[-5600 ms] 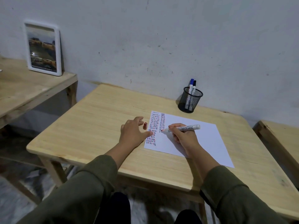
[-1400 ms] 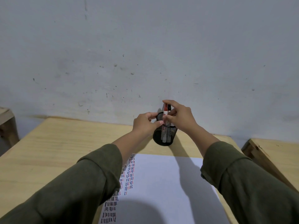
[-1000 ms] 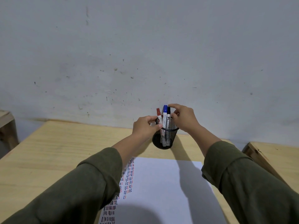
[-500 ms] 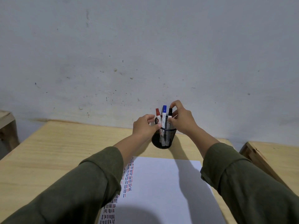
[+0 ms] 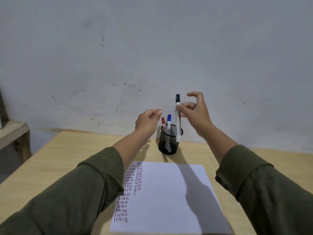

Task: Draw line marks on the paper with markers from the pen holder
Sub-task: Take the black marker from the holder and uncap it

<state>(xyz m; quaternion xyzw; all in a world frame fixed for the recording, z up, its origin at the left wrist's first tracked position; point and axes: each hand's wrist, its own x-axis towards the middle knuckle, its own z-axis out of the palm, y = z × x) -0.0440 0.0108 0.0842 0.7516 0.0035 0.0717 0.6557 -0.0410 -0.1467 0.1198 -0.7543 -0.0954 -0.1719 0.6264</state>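
A black mesh pen holder (image 5: 169,145) stands on the wooden table (image 5: 71,156) beyond the white paper (image 5: 169,192). A red-capped marker (image 5: 163,122) and a blue-capped marker (image 5: 169,120) stand in it. My right hand (image 5: 194,112) pinches a black-capped marker (image 5: 177,119) upright, lifted so that its lower end hangs near the holder's rim. My left hand (image 5: 149,121) hovers just left of the holder, fingers loosely curled, holding nothing. Columns of short black, red and blue line marks (image 5: 132,184) fill the paper's left side.
A grey wall (image 5: 152,56) rises directly behind the table. Another wooden table edge (image 5: 13,133) shows at the far left. My sleeves cover the paper's near left corner and the table's right side.
My right hand has pulled the black-capped marker up out of the holder. My left hand has let go of the holder and risen slightly.
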